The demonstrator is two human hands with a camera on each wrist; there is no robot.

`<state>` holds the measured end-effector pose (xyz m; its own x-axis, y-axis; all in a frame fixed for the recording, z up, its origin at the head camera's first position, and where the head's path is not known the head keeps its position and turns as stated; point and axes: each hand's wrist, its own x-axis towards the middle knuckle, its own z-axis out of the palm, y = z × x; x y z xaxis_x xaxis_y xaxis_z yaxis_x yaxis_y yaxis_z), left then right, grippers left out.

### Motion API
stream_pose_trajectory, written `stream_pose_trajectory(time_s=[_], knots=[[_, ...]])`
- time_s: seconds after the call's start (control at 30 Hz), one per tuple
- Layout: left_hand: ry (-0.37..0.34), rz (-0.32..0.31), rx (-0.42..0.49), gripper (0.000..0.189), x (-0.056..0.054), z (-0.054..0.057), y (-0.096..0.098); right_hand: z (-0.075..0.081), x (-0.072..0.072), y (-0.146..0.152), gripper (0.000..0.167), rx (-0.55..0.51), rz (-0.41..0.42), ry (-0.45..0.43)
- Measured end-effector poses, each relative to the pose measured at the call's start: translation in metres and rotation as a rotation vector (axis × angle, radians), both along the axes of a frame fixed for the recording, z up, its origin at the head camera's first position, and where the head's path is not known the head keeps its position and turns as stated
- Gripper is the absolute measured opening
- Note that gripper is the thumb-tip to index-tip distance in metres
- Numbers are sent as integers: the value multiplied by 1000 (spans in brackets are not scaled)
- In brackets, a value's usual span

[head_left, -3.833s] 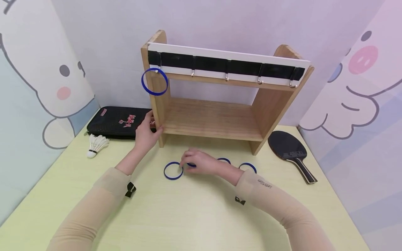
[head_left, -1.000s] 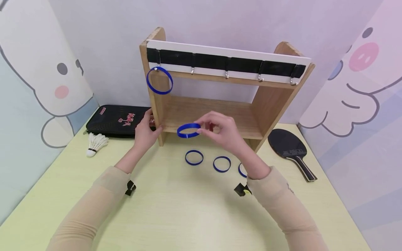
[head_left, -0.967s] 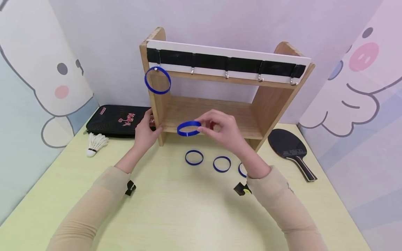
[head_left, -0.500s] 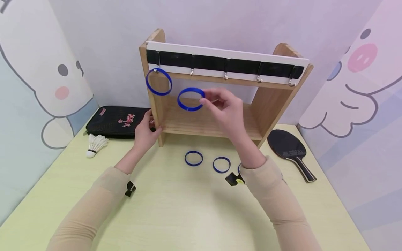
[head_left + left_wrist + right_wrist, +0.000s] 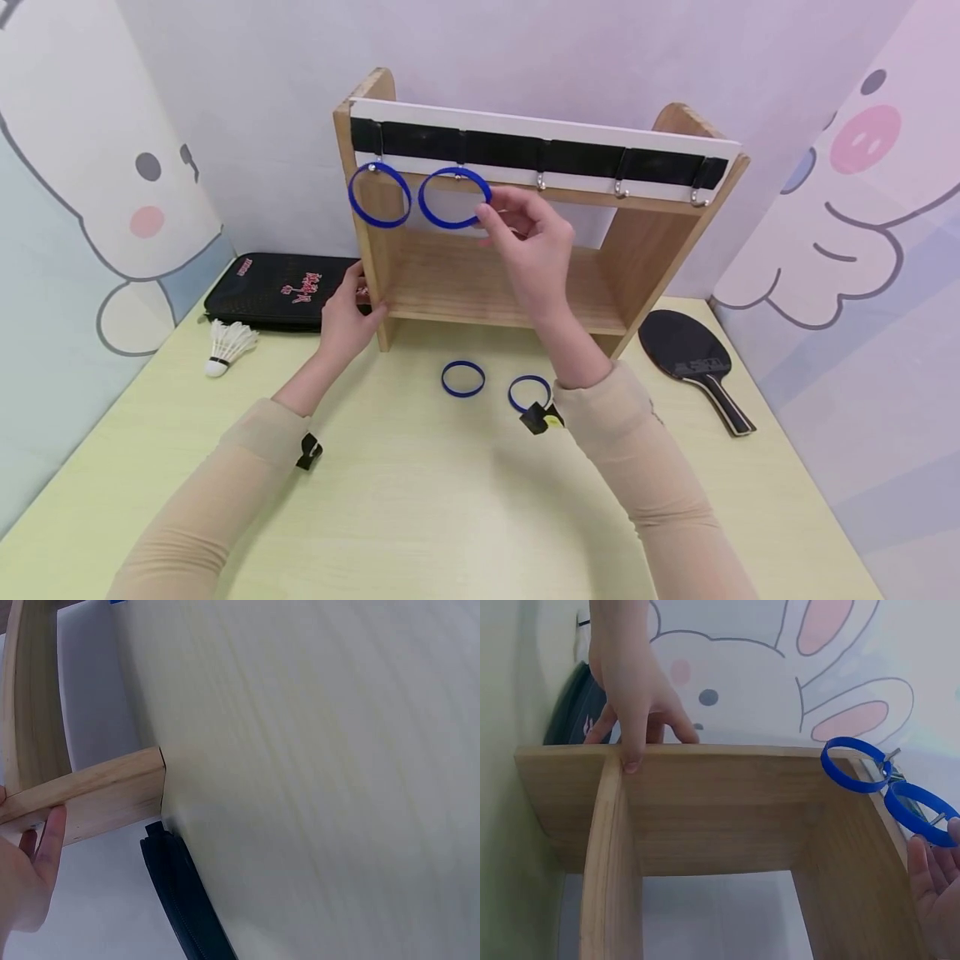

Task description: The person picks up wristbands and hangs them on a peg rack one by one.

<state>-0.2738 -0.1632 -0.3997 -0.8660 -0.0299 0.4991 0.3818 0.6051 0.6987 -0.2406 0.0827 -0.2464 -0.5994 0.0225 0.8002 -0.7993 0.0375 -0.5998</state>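
My right hand pinches the edge of a blue ring between thumb and fingers. That ring stands upright at the second hook from the left; in the right wrist view the hook shows inside its loop. Another blue ring hangs on the leftmost hook. My left hand grips the left side panel of the wooden shelf, thumb on the front edge, fingers on the outer face. The hook rail runs along the shelf's upper front.
Two blue rings lie on the table, a left one and a right one partly behind the wrist mount. A black case and a shuttlecock lie left of the shelf. A table tennis bat lies at right.
My right hand has picked up a blue ring from the table, raised it to the second hook and turned it upright. The rightmost table ring is now hidden by my sleeve. My left hand stays put.
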Motion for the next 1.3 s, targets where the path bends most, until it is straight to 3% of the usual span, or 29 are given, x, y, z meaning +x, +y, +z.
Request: stream_pose_trajectory(time_s=[0.27, 0.5, 0.77, 1.07, 1.3], knots=[[5, -3, 0, 67, 1, 0, 0, -1, -4, -2, 25, -30, -6, -114], [7, -6, 4, 67, 0, 1, 0, 7, 6, -3, 24, -12, -13, -193], [8, -7, 4, 67, 0, 1, 0, 5, 13, 1, 25, 46, -15, -206], [1, -10, 4, 67, 1, 2, -1, -27, 3, 17, 31, 255, -63, -226], [-7, -7, 9, 67, 0, 2, 0, -54, 7, 29, 35, 476, -47, -136]])
